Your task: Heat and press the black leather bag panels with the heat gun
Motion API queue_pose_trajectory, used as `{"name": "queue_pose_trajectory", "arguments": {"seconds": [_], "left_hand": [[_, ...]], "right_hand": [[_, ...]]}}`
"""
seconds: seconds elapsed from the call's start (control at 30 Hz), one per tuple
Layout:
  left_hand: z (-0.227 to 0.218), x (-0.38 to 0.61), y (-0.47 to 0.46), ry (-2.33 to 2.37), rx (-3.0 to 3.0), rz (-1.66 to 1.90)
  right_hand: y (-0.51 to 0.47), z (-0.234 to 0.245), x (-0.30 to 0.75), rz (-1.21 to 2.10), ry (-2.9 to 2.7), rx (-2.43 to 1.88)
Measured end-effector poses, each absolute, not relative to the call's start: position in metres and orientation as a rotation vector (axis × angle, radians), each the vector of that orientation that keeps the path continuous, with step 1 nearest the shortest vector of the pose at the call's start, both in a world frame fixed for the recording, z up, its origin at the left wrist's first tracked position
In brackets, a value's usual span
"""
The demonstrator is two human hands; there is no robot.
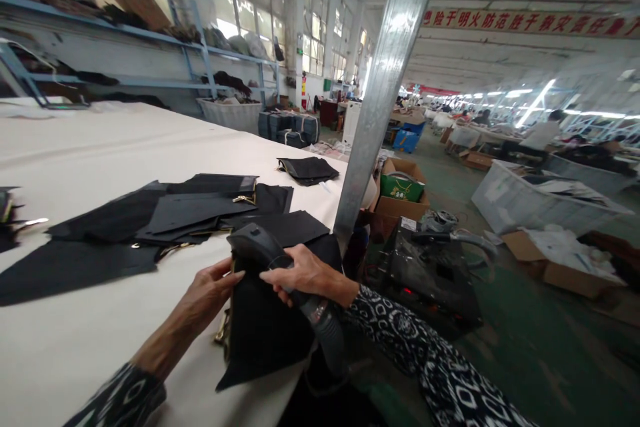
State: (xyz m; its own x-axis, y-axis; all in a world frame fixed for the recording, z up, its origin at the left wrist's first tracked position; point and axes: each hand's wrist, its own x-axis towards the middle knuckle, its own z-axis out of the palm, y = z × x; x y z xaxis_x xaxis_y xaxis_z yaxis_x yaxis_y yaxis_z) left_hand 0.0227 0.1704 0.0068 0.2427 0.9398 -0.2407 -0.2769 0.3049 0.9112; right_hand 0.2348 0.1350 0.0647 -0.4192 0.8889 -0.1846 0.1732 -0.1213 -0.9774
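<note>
Honestly, the right hand is curled tight round a black handheld scanner, left hand fingers open against a black fabric panel, red banner overhead reading 防范胜于救灾.

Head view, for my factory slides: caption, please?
Left hand steadies a black fabric piece, right hand holds a black handheld device on it, more pieces lying on the white table.
</note>
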Motion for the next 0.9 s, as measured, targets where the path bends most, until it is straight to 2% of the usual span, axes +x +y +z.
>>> {"name": "queue_pose_trajectory", "arguments": {"seconds": [0.3,0.67,0.9], "left_hand": [[0.020,0.020,0.174,0.982,0.756,1.098],[0.026,0.028,0.166,1.010,0.786,1.094],[0.022,0.025,0.162,1.025,0.896,1.056]], "right_hand": [[0.134,0.092,0.253,1.529,-1.465,-1.297],[0.096,0.063,0.268,1.688,-1.523,-1.240],[0.094,0.079,0.271,1.638,-1.652,-1.119]]}}
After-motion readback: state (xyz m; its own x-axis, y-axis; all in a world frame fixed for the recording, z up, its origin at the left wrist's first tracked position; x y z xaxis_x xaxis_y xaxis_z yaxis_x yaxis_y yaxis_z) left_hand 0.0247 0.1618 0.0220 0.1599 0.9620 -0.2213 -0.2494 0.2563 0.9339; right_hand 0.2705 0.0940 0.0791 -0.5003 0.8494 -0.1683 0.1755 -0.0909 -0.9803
